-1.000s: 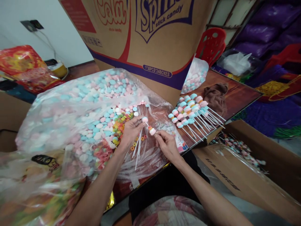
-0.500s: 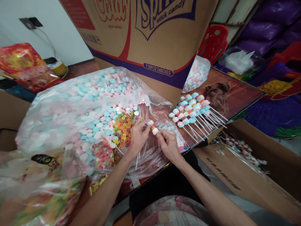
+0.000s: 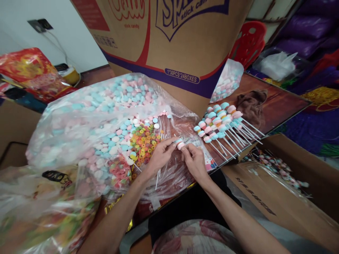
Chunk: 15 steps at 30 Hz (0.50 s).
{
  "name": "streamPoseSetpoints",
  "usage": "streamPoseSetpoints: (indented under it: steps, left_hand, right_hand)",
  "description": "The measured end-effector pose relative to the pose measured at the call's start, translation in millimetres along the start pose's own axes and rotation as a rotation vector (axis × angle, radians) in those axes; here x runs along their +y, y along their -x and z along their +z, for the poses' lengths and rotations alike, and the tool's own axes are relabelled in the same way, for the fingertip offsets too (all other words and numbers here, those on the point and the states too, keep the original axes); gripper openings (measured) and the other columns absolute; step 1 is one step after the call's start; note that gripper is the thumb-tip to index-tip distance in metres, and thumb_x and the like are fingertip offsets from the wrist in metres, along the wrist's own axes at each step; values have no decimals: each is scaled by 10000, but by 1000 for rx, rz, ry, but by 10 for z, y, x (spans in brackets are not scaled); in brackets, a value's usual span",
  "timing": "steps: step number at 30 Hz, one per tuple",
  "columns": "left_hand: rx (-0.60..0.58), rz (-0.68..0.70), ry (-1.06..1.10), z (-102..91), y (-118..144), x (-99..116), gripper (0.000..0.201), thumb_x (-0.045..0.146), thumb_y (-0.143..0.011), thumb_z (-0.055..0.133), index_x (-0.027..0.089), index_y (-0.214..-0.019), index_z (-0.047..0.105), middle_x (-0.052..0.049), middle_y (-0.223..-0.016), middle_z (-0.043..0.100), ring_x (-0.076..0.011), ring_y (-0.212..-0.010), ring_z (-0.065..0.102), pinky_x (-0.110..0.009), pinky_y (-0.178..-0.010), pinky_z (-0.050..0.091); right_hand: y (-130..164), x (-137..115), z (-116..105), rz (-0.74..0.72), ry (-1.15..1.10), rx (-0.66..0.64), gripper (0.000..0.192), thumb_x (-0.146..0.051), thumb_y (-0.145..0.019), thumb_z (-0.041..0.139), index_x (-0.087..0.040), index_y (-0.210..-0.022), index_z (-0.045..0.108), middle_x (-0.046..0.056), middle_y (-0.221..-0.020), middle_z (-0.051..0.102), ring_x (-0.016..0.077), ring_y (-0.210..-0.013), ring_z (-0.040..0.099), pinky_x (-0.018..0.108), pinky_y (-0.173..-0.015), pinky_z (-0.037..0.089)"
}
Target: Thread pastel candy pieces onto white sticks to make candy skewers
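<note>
In front of me, my left hand (image 3: 163, 152) pinches the upper end of a marshmallow skewer (image 3: 180, 144), its fingertips at a blue-and-white piece. My right hand (image 3: 194, 160) grips the lower end, thumb and fingers closed just under a pink-and-white piece. Most of the stick is hidden by my fingers. Left of my hands lies a heap of ring gummies (image 3: 144, 143), with loose marshmallows (image 3: 113, 141) beside it. Several finished-looking marshmallow skewers (image 3: 222, 121) are stacked to the right, white sticks pointing toward me.
A large carton (image 3: 190, 46) stands behind the work area. A clear plastic bag (image 3: 66, 130) of marshmallows covers the table's left side. Nearer sits a bag of gummies (image 3: 47, 211). An opened cardboard box (image 3: 259, 194) with more skewers is at lower right; a brown cloth (image 3: 251, 102) lies beyond the stack.
The two marshmallows between my hands have come close together; the orange piece between them no longer shows clearly. My hands have drawn nearer each other, and the whole view has shifted slightly.
</note>
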<state>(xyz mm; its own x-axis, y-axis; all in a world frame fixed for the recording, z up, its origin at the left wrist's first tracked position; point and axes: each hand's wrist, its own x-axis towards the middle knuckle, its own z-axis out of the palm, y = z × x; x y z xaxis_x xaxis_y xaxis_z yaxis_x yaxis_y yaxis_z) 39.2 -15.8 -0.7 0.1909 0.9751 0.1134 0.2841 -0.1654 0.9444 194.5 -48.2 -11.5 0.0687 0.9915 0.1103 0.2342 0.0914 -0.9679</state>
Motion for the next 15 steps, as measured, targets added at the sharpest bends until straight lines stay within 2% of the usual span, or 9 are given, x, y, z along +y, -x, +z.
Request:
streamPoseSetpoints:
  steps: [3, 6, 8, 10, 12, 15]
  left_hand:
    - [53, -41, -107, -240, -73, 70, 371, 358, -907, 544, 178, -1158, 749, -73, -970, 775, -215, -832, 697, -336, -797, 549]
    - [194, -51, -548, -498, -223, 123, 347, 323, -908, 520, 196, -1119, 764, -77, -898, 756, -240, -846, 679, -348, -803, 506]
    - [133, -71, -861, -596, -333, 142, 298, 268, -892, 525, 210, -1021, 787, -95, -918, 749, -269, -908, 669, -367, -841, 476]
    - [-15, -94, -1051, -621, -425, 153, 270, 216, -874, 528, 215, -919, 794, -113, -927, 751, -291, -957, 658, -382, -877, 454]
    - [-102, -109, -1134, -604, -483, 158, 270, 180, -856, 535, 220, -906, 797, -124, -940, 757, -309, -989, 649, -393, -892, 444]
    - [-89, -107, -1138, -585, -507, 163, 298, 176, -851, 536, 225, -987, 797, -125, -984, 764, -320, -996, 648, -395, -867, 449]
  right_hand:
    - [-10, -27, -1, 3, -40, 9, 341, -322, -945, 539, -208, -623, 526, -29, -567, 514, 134, -558, 458, 277, -584, 343]
    - [-13, -33, 7, -8, -45, 14, 306, -314, -945, 534, -200, -662, 556, -26, -595, 534, 133, -577, 476, 273, -602, 356]
    - [-11, -27, 12, -18, -24, 12, 274, -302, -944, 529, -198, -695, 574, -23, -610, 549, 138, -597, 491, 273, -618, 363]
    - [-6, -22, 15, -18, -6, 7, 252, -296, -944, 523, -198, -719, 582, -20, -620, 558, 142, -608, 499, 273, -621, 366]
    - [-2, -23, 13, -10, -4, -4, 253, -294, -944, 515, -200, -718, 575, -20, -620, 556, 142, -604, 498, 270, -611, 364]
    - [4, -26, 10, -4, -11, -11, 263, -298, -947, 506, -203, -707, 559, -22, -611, 543, 141, -598, 493, 267, -597, 361]
